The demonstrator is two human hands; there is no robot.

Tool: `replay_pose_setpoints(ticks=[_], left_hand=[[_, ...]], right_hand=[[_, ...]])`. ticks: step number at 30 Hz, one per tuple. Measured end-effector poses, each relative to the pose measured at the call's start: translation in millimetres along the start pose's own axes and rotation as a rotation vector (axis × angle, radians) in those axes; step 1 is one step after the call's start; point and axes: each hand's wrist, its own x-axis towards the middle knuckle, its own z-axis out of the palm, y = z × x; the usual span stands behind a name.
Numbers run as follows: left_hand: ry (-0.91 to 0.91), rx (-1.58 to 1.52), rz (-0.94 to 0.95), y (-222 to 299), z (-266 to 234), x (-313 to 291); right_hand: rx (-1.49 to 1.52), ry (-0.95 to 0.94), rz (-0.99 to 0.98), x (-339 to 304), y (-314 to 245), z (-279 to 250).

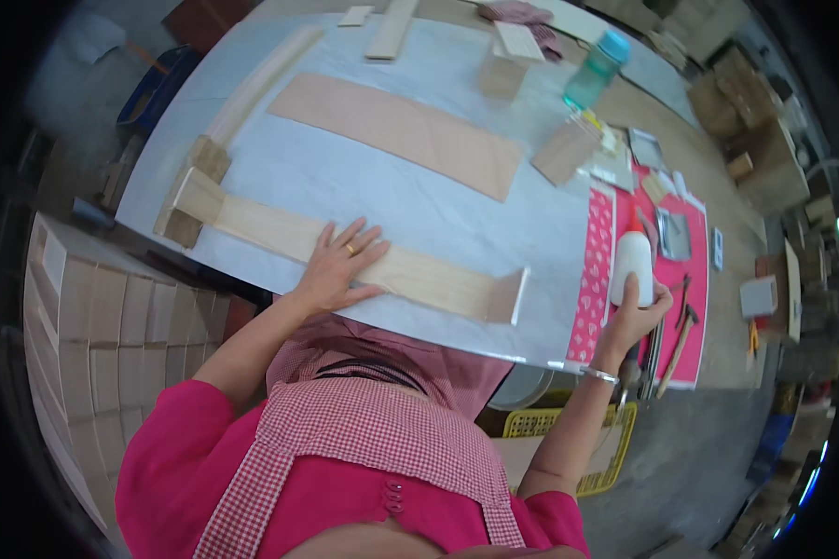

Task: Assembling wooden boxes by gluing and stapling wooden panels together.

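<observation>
My left hand lies flat, fingers spread, on a long pale wooden board near the front edge of the table. At each end of that board stands a short upright wooden piece, the left end piece and the right end piece. Rough wooden blocks sit against the left end. Off to the right, my right hand is wrapped round a white squeeze bottle with a red nozzle, held over a pink patterned sheet.
A flat thin board lies mid-table, with a long wooden strip to its left. Farther back stand a wooden box and a teal bottle. A hammer rests at the right. Stacked wooden boxes rise at the left.
</observation>
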Motion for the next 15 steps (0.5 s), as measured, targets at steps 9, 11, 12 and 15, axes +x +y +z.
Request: replay_pose_setpoints(ticks=[9, 11, 12, 15], left_hand=[[-0.092, -0.155, 0.048, -3.2, -10.2, 8.8], [-0.120, -0.163, -0.030, -20.6, -24.4, 19.6], [-0.141, -0.182, -0.089, -37.2, -37.2, 26.3], [0.004, -0.168, -0.246, -117.7, -89.4, 59.0]], right_hand=[[-0.490, -0.016, -0.074, 104.9, 122.3, 70.2], [-0.628, -0.094, -0.070, 111.1, 140.7, 75.7], [-0.668, -0.100, -0.103, 116.3, 138.9, 79.6], [-0.632, -0.091, -0.236, 120.2, 137.7, 66.9]])
